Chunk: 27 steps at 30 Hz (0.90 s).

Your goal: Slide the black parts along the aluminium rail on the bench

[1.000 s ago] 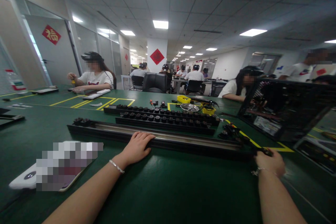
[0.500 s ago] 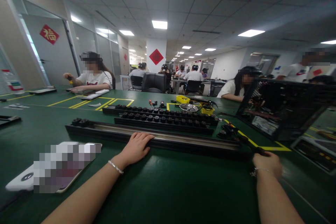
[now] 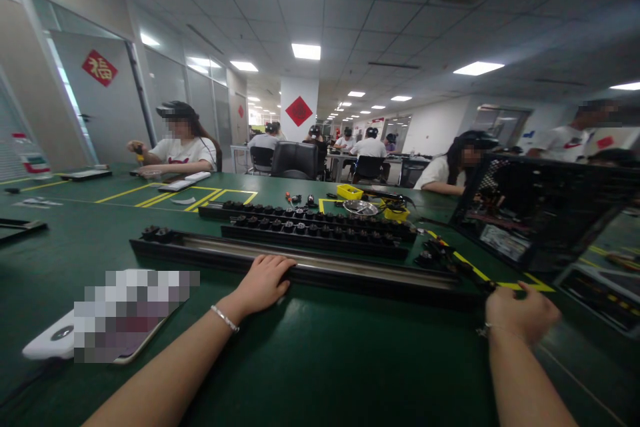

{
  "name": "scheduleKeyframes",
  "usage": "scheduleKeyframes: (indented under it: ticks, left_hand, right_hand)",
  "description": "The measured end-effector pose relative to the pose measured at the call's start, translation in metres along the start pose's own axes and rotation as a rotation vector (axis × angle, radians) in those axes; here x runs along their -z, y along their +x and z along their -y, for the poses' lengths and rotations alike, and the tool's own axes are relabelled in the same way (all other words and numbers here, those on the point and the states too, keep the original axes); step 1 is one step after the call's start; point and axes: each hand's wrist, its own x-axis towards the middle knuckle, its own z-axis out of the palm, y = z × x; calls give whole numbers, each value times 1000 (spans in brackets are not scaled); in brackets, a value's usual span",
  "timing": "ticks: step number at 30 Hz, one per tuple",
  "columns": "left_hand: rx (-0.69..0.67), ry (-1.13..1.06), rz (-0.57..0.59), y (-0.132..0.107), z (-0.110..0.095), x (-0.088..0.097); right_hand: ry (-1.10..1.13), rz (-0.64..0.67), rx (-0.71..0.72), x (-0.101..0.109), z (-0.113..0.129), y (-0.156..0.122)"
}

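Near rail [image 3: 360, 279], long and black, is laid lengthwise across the desk [image 3: 350, 360], in front of both arms. Its channel is mostly bare; two round black parts [image 3: 157, 233] are seated at the left end. Left hand [image 3: 263, 285] is placed on the rail left of its middle, fingers draped over the near wall, thumb on the near side; whether it is gripped or only pressed cannot be told. Right hand [image 3: 523, 312] is held just beyond the rail's right end, fingers curled; a dark item is seen at the fingertips, but whether it is grasped cannot be told. Two more rails, middle rail [image 3: 315, 247] and far rail [image 3: 213, 211], are lined with round black parts and set behind, roughly parallel. Dark loose parts [image 3: 434, 255] are heaped by the right end. Farther off, a metal dish [image 3: 361, 207] is flanked by yellow bins [image 3: 350, 191]. An open black case [image 3: 540, 213] is stood at right; a white device [image 3: 50, 340], partly pixelated, is laid near left.
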Motion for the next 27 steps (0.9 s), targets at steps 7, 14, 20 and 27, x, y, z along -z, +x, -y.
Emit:
scheduleKeyframes:
  ticks: [7,14,20,27]
  left_hand:
    - [-21,-7,5,-1,5,-1]
    - [264,54,-156,-1,37,16]
    - [636,130,-210,-17,96,47]
    - [914,217,-131,-63,173,63]
  right_hand:
    - [9,294,565,9,75,-61]
    - [-153,547,609,4,89,-86]
    - [-171,565,614,10,92,-82]
    - [-170,563,620,11,94,-82]
